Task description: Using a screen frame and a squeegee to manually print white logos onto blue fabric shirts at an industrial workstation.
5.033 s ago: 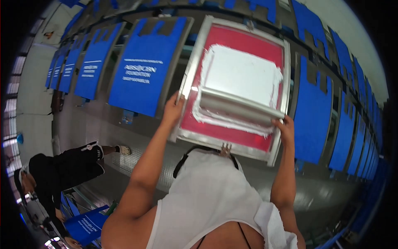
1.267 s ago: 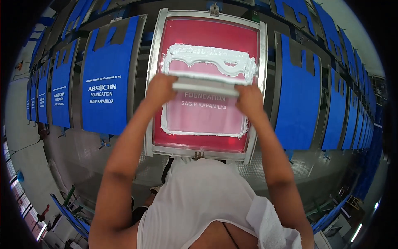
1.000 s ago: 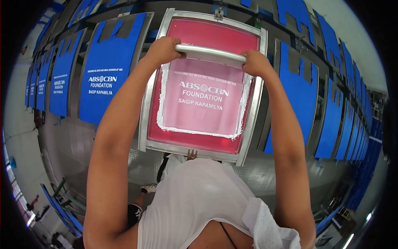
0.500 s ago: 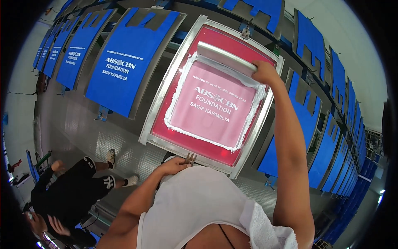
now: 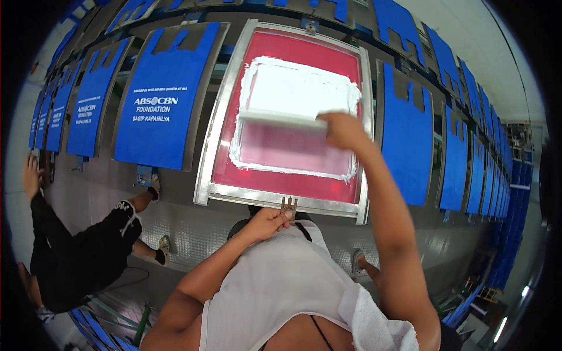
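My right hand point(image 5: 346, 132) is closed around the end of a long squeegee point(image 5: 280, 121), blurred by motion, about halfway down a silkscreen. The screen has a metal frame point(image 5: 225, 114) and red mesh point(image 5: 275, 186). White ink point(image 5: 295, 88) covers the printing area beyond the blade and rings its edges. Nearer me, that area shows pink. At the frame's near edge, my left hand point(image 5: 268, 224) has its fingers closed on a small pronged metal bracket point(image 5: 289, 206). What lies under the screen is hidden.
Blue cut fabric panels lie on boards in rows to the left point(image 5: 153, 137) and right point(image 5: 408, 143); those at left carry white print. A person in black point(image 5: 82, 257) is at the lower left. A white towel point(image 5: 374, 322) hangs over my shoulder.
My right hand has drawn the squeegee from the screen's far end toward me. White ink now covers the far half, where pink and white lettering showed. The person in black has shifted left.
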The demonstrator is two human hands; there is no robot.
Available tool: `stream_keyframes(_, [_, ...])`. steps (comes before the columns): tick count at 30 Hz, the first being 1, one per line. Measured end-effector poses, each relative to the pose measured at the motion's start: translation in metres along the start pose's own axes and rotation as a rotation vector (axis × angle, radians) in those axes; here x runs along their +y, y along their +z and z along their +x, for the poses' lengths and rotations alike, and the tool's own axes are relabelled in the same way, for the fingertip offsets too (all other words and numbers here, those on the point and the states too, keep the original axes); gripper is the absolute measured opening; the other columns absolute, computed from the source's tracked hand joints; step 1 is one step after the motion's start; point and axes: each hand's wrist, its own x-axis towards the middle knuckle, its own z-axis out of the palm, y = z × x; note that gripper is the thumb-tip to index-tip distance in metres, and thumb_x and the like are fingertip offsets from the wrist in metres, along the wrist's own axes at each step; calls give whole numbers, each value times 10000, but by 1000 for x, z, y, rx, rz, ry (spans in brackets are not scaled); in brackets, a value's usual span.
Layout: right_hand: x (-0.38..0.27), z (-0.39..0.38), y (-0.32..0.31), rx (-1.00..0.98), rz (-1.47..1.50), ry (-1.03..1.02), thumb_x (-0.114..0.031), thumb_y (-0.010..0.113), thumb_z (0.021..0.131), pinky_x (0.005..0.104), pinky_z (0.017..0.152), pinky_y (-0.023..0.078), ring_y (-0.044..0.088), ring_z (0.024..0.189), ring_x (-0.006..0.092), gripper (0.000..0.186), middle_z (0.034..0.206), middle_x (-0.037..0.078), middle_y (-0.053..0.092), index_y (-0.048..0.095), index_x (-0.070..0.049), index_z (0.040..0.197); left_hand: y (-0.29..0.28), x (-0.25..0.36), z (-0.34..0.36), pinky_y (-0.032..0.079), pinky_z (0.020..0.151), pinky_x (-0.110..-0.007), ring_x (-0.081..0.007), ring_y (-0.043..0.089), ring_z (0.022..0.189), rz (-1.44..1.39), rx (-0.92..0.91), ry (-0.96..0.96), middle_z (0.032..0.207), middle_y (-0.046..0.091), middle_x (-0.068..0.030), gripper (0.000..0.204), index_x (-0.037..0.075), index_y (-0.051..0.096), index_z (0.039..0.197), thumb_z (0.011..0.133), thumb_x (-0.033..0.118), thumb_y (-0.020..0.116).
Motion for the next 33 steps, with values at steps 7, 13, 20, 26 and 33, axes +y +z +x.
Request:
stream_keyframes(7, [-55, -135, 74, 239, 85, -126, 2, 619, 614, 390, 735, 430, 561, 853, 283, 337, 885, 98, 605, 574, -35, 946, 10, -10, 14, 367, 502, -243, -83, 451, 527, 132, 74, -27, 549, 506, 3, 462, 39, 633, 680, 922, 422, 541])
stream_keyframes(13, [7, -124, 58, 247, 43, -46, -100, 694, 636, 390, 774, 412, 565, 876, 274, 380, 914, 79, 631, 616, -76, 1008, 5, -51, 33, 463, 601, -348, -207, 605, 603, 395, 304, -141, 622, 623, -95, 527, 48, 661, 665, 860, 525, 548])
stream_keyframes(20, [113, -99, 113, 254, 948, 90, -210, 803, 655, 314, 776, 463, 586, 814, 146, 384, 822, 44, 644, 675, -40, 975, -6, 25, 3, 470, 666, -463, -407, 608, 721, 784, 552, 30, 730, 623, -226, 511, 3, 660, 807, 866, 496, 540])
stream_keyframes(26, [88, -76, 102, 222, 1363, 180, -98, 760, 694, 253, 659, 463, 579, 723, 99, 298, 782, 45, 650, 684, 6, 963, -169, 27, 30, 451, 823, -363, -314, 600, 970, 664, 1152, 318, 1035, 640, -193, 383, -16, 580, 1126, 938, 308, 495])
stream_keyframes(33, [111, -102, 95, 272, 1364, 281, -123, 770, 672, 257, 678, 434, 553, 735, 96, 303, 774, 26, 641, 688, 1, 936, -135, 50, 27, 445, 833, -262, -124, 558, 936, 140, 843, 378, 1082, 630, -100, 407, -43, 483, 1283, 962, 209, 498])
